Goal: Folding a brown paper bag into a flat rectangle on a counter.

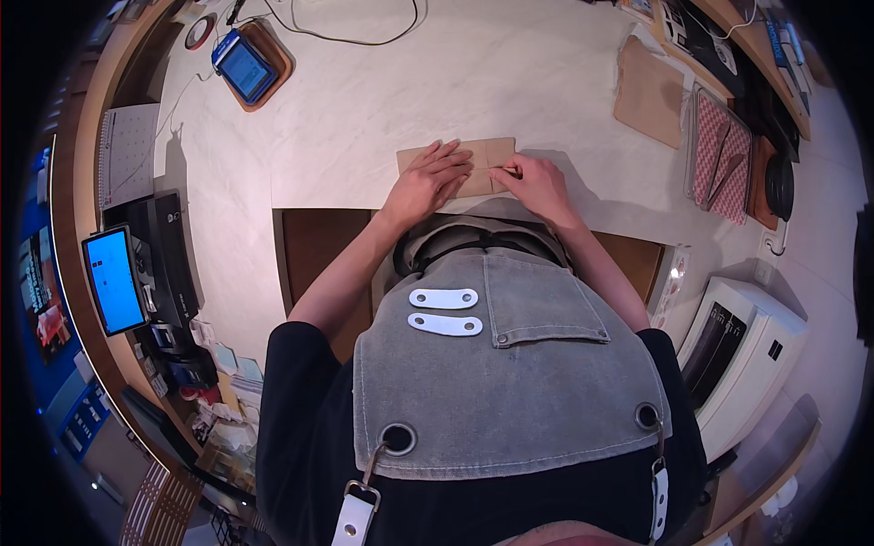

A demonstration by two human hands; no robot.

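A creased piece of brown paper (490,151) lies on the pale counter in front of me, close to its near edge. My left hand (437,174) rests palm down across its left half, fingers a little apart. At the right half, my right hand (536,181) pinches a fold of the paper between thumb and forefinger. Fold lines cross the sheet near the right fingertips. Part of the paper's lower left is hidden under the left hand.
A blue handheld terminal (244,66) sits on a wooden tray (281,54) at the back left. More brown paper (647,92) lies at the back right, beside a tray with a red checkered liner (710,140). A calendar (128,153) and lit screen (115,280) stand left; a white appliance (758,362) stands right.
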